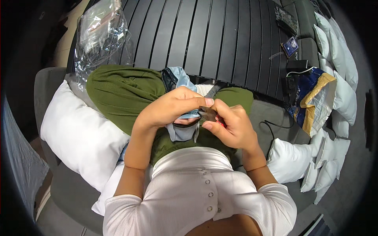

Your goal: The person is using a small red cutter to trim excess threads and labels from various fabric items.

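The left grip pinches a light blue cloth, its thumb laid on top near the tool's tip and some fingertips showing between the folds. The cloth, with darker edging, hangs below that grip and also shows above it, over the green trousers. The right grip, close beside the left one, is closed round a small metal tool with red on it; thumb and forefinger press it, and its tip points toward the left grip, at the cloth's edge. Whether the tool's tip touches the cloth I cannot tell.

Beyond both grips stretches a black slatted counter, with a clear plastic bag on its side farther left of the left grip. Nearer, to that grip's left, lies a white pillow. Right of the right grip are a black cable, a blue-and-gold sack and more pillows.
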`<state>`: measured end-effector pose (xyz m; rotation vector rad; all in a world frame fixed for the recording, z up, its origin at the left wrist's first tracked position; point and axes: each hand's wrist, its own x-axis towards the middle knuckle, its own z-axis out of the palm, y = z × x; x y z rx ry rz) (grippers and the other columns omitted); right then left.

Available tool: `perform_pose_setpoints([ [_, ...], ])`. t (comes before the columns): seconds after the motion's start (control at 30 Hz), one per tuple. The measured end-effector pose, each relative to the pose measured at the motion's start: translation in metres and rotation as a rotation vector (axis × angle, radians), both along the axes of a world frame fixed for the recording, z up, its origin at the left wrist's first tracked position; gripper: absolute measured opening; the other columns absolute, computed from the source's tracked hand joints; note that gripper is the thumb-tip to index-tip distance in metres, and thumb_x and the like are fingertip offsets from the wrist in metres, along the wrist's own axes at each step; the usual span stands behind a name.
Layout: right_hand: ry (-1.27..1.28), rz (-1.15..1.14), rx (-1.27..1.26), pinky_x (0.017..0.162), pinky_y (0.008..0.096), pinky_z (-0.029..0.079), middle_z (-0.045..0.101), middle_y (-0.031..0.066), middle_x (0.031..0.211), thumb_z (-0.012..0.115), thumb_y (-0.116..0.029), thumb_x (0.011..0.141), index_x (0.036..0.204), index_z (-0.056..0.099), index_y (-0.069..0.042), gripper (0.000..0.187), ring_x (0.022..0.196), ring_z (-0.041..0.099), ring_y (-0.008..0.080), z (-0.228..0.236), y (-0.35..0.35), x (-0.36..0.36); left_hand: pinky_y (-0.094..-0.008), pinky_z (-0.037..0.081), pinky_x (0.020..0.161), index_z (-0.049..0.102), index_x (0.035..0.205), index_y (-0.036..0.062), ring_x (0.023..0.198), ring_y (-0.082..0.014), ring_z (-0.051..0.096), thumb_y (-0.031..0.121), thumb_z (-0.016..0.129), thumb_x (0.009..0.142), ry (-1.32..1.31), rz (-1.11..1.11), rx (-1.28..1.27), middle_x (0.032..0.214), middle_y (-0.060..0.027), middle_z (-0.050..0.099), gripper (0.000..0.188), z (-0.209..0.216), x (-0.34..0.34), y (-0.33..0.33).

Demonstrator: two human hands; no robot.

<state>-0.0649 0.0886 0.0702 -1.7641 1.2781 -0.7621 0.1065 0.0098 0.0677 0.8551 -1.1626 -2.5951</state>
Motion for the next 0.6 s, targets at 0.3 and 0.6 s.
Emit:
perform_pose_setpoints([
  [0.3, -0.045, -0.021, -0.016, 0.038, 0.0275, 0.033, 0.041, 0.0063, 0.046, 0.064, -0.023, 0.075, 0.073, 0.046, -0.003, 0.027, 0.036, 0.045, 0.0196, 0.0033, -0.003, -0.0034, -0.0186, 0.02, 0.033, 0.055, 0.059, 0.0008, 0.035, -0.002, 0.03, 0.019, 0.052, 0.084, 0.035, 0.008, 0.029, 0.046, 0.0026, 0.042, 0.031, -0.0042, 0.004, 0.0004],
  [0.6, 0.016, 0.04, 0.026, 0.038, 0.0263, 0.035, 0.046, 0.0059, 0.049, 0.067, -0.028, 0.072, 0.073, 0.046, -0.003, 0.033, 0.037, 0.048, 0.02, 0.0067, -0.0031, -0.0061, -0.0186, 0.02, 0.031, 0.055, 0.057, -0.0001, 0.031, -0.0026, 0.03, 0.021, 0.053, 0.083, -0.018, 0.019, 0.012, 0.042, 0.0016, 0.042, 0.033, -0.0015, 0.0021, 0.0009],
])
